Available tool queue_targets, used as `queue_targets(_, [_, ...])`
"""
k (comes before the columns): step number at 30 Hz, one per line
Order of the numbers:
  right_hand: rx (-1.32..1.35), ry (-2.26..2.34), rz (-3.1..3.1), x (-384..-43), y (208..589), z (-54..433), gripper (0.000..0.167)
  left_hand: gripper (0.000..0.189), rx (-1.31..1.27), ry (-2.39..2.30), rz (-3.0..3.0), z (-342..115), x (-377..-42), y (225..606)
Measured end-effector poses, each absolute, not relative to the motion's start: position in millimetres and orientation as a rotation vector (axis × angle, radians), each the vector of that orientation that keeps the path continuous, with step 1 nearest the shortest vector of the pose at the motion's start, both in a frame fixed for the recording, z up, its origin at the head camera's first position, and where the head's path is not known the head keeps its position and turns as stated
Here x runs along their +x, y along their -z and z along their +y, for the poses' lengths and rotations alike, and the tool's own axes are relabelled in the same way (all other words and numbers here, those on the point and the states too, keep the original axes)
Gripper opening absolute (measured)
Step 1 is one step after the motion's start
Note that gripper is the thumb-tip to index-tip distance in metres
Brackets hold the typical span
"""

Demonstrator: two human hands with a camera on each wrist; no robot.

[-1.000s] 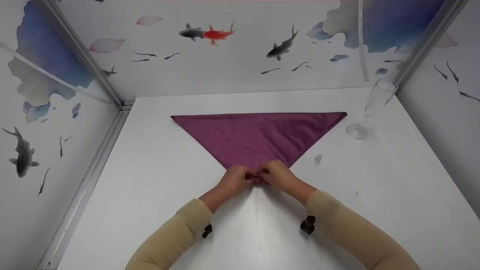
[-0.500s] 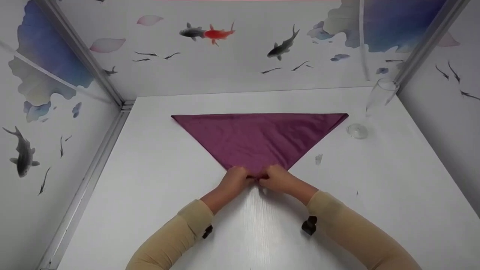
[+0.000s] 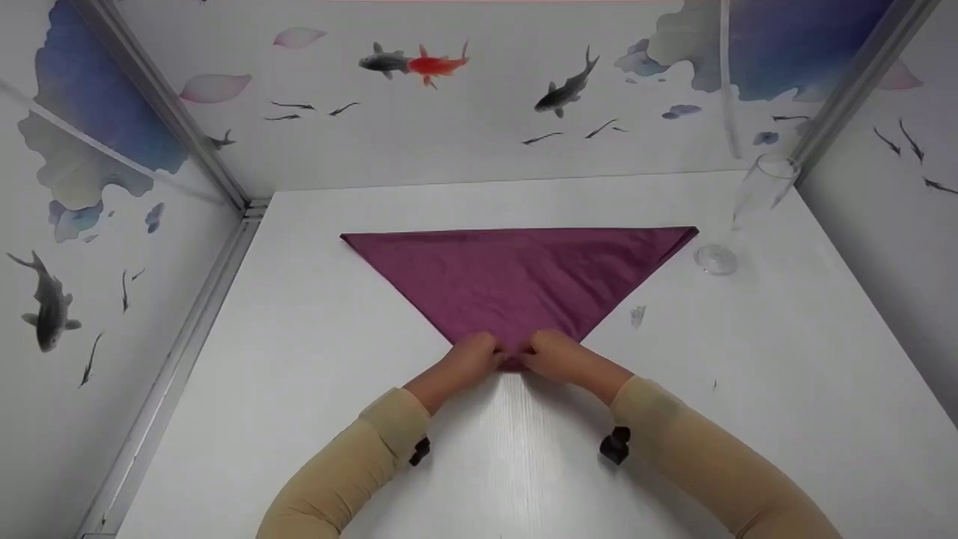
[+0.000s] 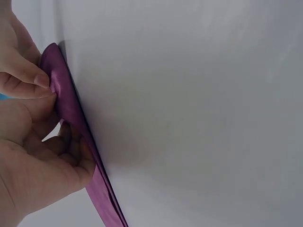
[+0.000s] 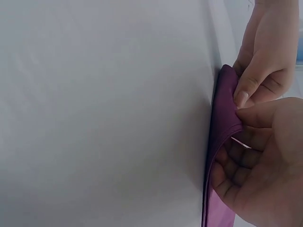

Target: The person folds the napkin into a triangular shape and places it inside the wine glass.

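A purple cloth napkin [image 3: 516, 277] lies in a triangle on the white table, its long edge at the far side and its narrow end toward the person. At that near end, my left hand [image 3: 471, 355] and my right hand [image 3: 557, 353] pinch the cloth side by side. Between them a short folded edge of cloth shows. In the left wrist view the left thumb presses the rolled-over purple edge [image 4: 68, 99], with fingers curled beneath it. The right wrist view shows the right hand [image 5: 270, 161] pinching the same edge with curled fingers. Part of the near end is hidden by the hands.
A clear stemmed glass [image 3: 765, 183] stands at the back right of the table, its round base [image 3: 716, 260] close to the napkin's right corner. White panels painted with fish enclose the back and sides. A small grey mark [image 3: 638, 316] shows right of the napkin.
Both hands have shifted slightly at the near end, the right one a little toward the person. The napkin has slid slightly nearer, and a folded edge now shows between the hands.
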State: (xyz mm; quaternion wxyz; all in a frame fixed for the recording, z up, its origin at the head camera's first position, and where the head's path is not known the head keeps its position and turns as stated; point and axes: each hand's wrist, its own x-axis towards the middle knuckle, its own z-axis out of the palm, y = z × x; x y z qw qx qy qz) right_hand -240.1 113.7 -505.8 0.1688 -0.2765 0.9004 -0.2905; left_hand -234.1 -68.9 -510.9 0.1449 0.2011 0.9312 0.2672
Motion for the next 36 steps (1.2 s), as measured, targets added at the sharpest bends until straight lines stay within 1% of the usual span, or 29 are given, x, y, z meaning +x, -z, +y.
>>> queue_targets(3, [-0.746, 0.750, 2.561, -242.5, 501.2, 112.2, 0.034, 0.025, 0.496, -0.818, 2.633, -67.2, -236.6, 506.9])
queue_targets(7, [-0.718, 0.645, 2.586, -246.3, 498.7, 109.7, 0.036, 0.032, 0.484, -0.905, 2.607, -66.9, -239.4, 502.1])
queue_targets(9, [-0.706, 0.602, 2.607, -247.5, 498.3, 108.0, 0.034, 0.028, 0.492, -0.919, 2.627, -65.9, -240.2, 501.8])
queue_targets(11, [-0.700, 0.580, 2.611, -248.1, 497.6, 106.5, 0.033, 0.019, 0.496, -0.922, 2.641, -64.3, -240.1, 502.8])
queue_targets(14, [-0.681, 0.544, 2.624, -248.5, 496.0, 104.9, 0.033, 0.008, 0.500, -0.828, 2.703, -61.8, -238.9, 504.9])
queue_targets(16, [-0.645, 0.502, 2.648, -249.1, 495.6, 104.6, 0.033, 0.008, 0.505, -0.731, 2.755, -60.4, -237.5, 505.5])
queue_targets(20, [-0.563, 0.446, 2.716, -248.8, 496.7, 106.3, 0.032, 0.016, 0.573, -0.544, 2.881, -59.0, -233.9, 504.7])
queue_targets(22, [-0.613, 0.452, 2.749, -247.2, 497.9, 107.3, 0.028, 0.022, 0.650, -0.472, 2.932, -59.2, -231.6, 504.8])
queue_targets(25, [-0.846, 0.447, 2.792, -243.4, 500.4, 109.3, 0.024, 0.029, 0.778, -0.384, 2.983, -59.6, -228.6, 504.9])
queue_targets(27, [-1.031, 0.402, 2.822, -240.5, 501.3, 109.8, 0.021, 0.031, 0.828, -0.356, 2.995, -60.3, -227.1, 504.8])
queue_targets(29, [-1.150, 0.343, 2.835, -237.9, 501.7, 110.4, 0.018, 0.029, 0.855, -0.340, 3.006, -61.1, -226.1, 504.2])
queue_targets(34, [-1.219, 0.167, 2.812, -231.2, 499.2, 111.0, 0.007, 0.022, 0.880, -0.283, 3.015, -61.8, -221.6, 501.3])
queue_targets(36, [-1.230, 0.113, 2.804, -228.7, 498.9, 111.2, 0.006, 0.019, 0.893, -0.254, 3.013, -61.4, -218.4, 501.1])
